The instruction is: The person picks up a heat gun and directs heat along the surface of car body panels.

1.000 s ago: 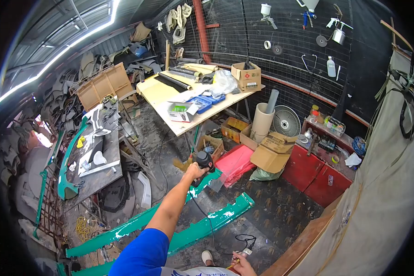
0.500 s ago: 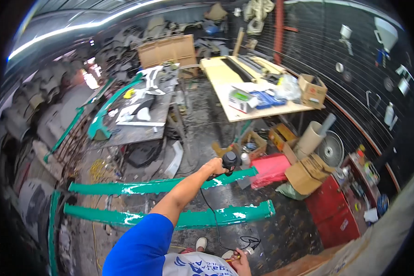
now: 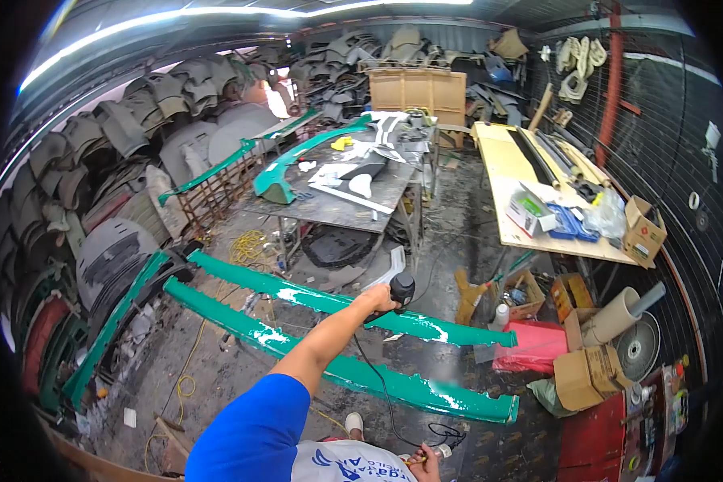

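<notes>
My left hand (image 3: pixel 381 299), on the outstretched arm in a blue sleeve, is closed round a black power tool (image 3: pixel 402 290). The tool is over the farther of two long green strips (image 3: pixel 426 327); whether it touches the strip I cannot tell. Nearer to me lies the second green strip (image 3: pixel 369 377), with white patches on it. A black cable (image 3: pixel 386 394) runs down from the tool to loops by my right hand. Low in the view, my right hand (image 3: pixel 426 463) holds a small pale connector (image 3: pixel 444 451) and a thin yellow cord.
A dark table (image 3: pixel 353 210) holds a curved green part (image 3: pixel 277 173). To the right, a wooden table (image 3: pixel 510 233) bears rolls and boxes. Below it are a red sheet (image 3: pixel 526 345), cartons (image 3: pixel 578 386) and a fan (image 3: pixel 639 345). Another green strip (image 3: pixel 112 329) stands at left.
The view has swung left, so the tables and strips appear farther right and more of the left side shows. My left hand still holds the tool, and my right hand still holds the connector.
</notes>
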### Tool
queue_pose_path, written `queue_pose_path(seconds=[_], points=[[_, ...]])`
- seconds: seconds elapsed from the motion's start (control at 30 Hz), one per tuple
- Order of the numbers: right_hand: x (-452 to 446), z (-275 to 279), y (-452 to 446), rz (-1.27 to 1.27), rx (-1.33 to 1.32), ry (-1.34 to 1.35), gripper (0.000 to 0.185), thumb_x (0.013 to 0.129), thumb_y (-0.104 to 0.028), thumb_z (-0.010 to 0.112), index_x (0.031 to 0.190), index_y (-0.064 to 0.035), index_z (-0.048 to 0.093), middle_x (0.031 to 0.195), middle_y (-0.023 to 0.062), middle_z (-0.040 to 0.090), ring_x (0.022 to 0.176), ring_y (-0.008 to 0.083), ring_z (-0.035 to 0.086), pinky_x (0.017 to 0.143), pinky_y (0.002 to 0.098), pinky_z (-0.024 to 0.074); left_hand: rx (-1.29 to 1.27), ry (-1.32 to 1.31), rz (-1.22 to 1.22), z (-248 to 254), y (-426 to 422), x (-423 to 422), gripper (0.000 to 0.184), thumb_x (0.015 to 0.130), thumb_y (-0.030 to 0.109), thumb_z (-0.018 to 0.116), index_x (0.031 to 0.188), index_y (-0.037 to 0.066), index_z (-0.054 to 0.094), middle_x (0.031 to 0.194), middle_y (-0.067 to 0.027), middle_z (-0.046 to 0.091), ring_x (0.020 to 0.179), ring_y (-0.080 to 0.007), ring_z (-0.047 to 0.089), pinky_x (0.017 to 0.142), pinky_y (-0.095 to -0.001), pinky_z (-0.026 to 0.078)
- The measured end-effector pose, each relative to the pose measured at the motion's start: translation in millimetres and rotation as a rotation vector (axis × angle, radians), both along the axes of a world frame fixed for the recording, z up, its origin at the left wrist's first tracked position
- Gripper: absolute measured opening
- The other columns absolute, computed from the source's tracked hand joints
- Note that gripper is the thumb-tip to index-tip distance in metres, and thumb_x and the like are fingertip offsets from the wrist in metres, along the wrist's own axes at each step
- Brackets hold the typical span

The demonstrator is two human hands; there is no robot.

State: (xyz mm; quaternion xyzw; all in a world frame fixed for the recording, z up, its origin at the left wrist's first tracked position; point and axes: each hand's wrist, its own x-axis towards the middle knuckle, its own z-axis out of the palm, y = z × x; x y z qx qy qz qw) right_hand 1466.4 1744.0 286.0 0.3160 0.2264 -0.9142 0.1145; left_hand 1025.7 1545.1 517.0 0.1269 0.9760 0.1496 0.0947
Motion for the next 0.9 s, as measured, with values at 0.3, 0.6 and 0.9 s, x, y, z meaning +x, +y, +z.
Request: queue_pose_path(seconds=[0.3, 0.6, 0.9], points=[[-19, -57, 4, 0.162, -0.058, -0.076, 0.025, 0.081, -0.028, 0.069, 0.084, -0.0117, 0.051, 0.066, 0.0061, 0.053, 0.058, 0.0199, 0.054, 0.054, 0.0336, 0.0470, 0.155, 0.162, 0.397, -16, -93, 27, 0.058, 0.071, 0.044, 0.073, 0.091, -0.010, 0.064, 0.086, -0.0254, 0.068, 0.078, -0.0342, 0.069, 0.078, -0.0422, 0.054], [-6, -4, -2, 0.243, 0.324, 0.214, 0.048, 0.090, -0.005, 0.053, 0.134, -0.0084, 0.033, 0.099, 0.0019, 0.046, 0.085, 0.0128, 0.047, 0.079, 0.0254, 0.0406, 0.500, 0.050, 0.510, -25, -89, 95, 0.052, 0.075, 0.047, 0.071, 0.069, -0.005, 0.065, 0.055, -0.0142, 0.063, 0.049, -0.0245, 0.064, 0.054, -0.0379, 0.054], [-31, 21, -29, 0.257, 0.321, 0.167, 0.046, 0.090, -0.005, 0.054, 0.131, -0.0087, 0.033, 0.098, 0.0019, 0.047, 0.084, 0.0134, 0.047, 0.079, 0.0265, 0.0412, 0.584, 0.072, 0.425, -51, -99, 113, 0.058, 0.077, 0.054, 0.067, 0.068, -0.004, 0.064, 0.050, -0.0142, 0.060, 0.049, -0.0248, 0.064, 0.054, -0.0387, 0.052]])
